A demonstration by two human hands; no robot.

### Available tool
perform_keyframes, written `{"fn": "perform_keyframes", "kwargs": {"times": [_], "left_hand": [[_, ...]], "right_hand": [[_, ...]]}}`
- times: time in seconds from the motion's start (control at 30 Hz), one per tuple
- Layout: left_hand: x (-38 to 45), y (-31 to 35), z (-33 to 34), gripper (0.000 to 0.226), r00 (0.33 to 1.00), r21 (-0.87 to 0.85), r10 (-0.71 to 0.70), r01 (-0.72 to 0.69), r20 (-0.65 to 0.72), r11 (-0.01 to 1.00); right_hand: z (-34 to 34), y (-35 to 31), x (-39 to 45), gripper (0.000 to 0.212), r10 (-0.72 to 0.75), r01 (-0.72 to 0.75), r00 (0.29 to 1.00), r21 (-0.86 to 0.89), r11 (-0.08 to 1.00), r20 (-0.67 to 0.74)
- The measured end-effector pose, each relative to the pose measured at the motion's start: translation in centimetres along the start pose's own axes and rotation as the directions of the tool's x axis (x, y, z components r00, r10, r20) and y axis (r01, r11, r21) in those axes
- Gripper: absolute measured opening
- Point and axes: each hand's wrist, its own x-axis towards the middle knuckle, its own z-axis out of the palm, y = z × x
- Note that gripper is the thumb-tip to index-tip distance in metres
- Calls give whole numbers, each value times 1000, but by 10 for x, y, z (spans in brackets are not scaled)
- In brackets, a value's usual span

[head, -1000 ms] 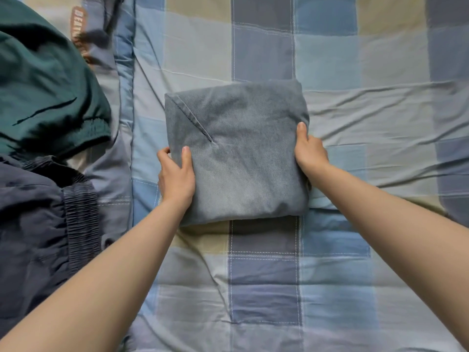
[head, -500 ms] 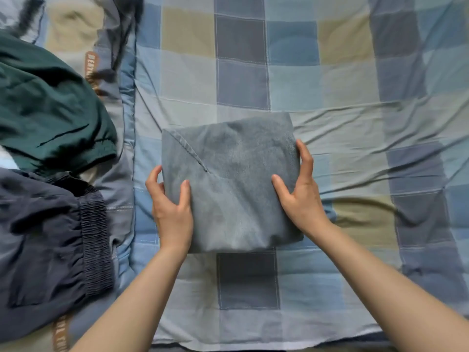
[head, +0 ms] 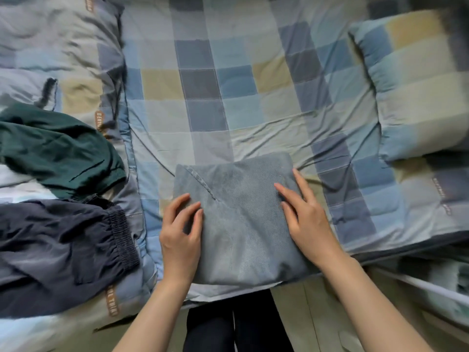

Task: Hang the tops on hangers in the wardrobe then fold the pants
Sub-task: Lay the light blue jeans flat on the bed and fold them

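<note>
A pair of grey-blue denim pants (head: 241, 214), folded into a square bundle, lies on the checked bed near its front edge. My left hand (head: 181, 235) rests on the bundle's left side with relaxed, slightly bent fingers. My right hand (head: 304, 219) lies flat on its right side with the fingers spread and straight. Neither hand grips the cloth. At the left lie dark navy pants (head: 58, 245) with an elastic waistband and, above them, dark green pants (head: 55, 151), both loosely heaped.
The checked bedsheet (head: 203, 97) stretches back behind the bundle. A crumpled duvet (head: 58, 47) fills the far left and a matching pillow (head: 416, 85) lies at the right. Below the bed edge I see the floor (head: 312, 313) and my dark-clothed legs (head: 233, 326).
The folded denim bundle has come toward the bed's front edge. My hands have gone from holding its two sides to lying on top of it. The view has pulled back and taken in the pillow.
</note>
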Motion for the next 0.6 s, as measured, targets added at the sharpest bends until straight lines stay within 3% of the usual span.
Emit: {"fn": "perform_keyframes", "kwargs": {"times": [0.07, 0.23, 0.43, 0.6], "left_hand": [[-4, 16, -15, 13, 999, -19, 33, -33, 16, 999], [-9, 55, -51, 15, 987, -79, 139, -132, 83, 988], [-26, 104, -90, 22, 944, -137, 261, -236, 203, 962], [-57, 151, -100, 21, 866, -211, 396, -344, 304, 915]], "right_hand": [[-18, -13, -23, 30, -7, 7, 1000, -4, 1000, -25], [-51, -48, -79, 28, 146, -137, 969, 56, 989, -201], [-71, -90, -169, 25, 297, -267, 804, 133, 954, -514], [-94, -103, -241, 25, 392, -353, 663, 195, 915, -638]]}}
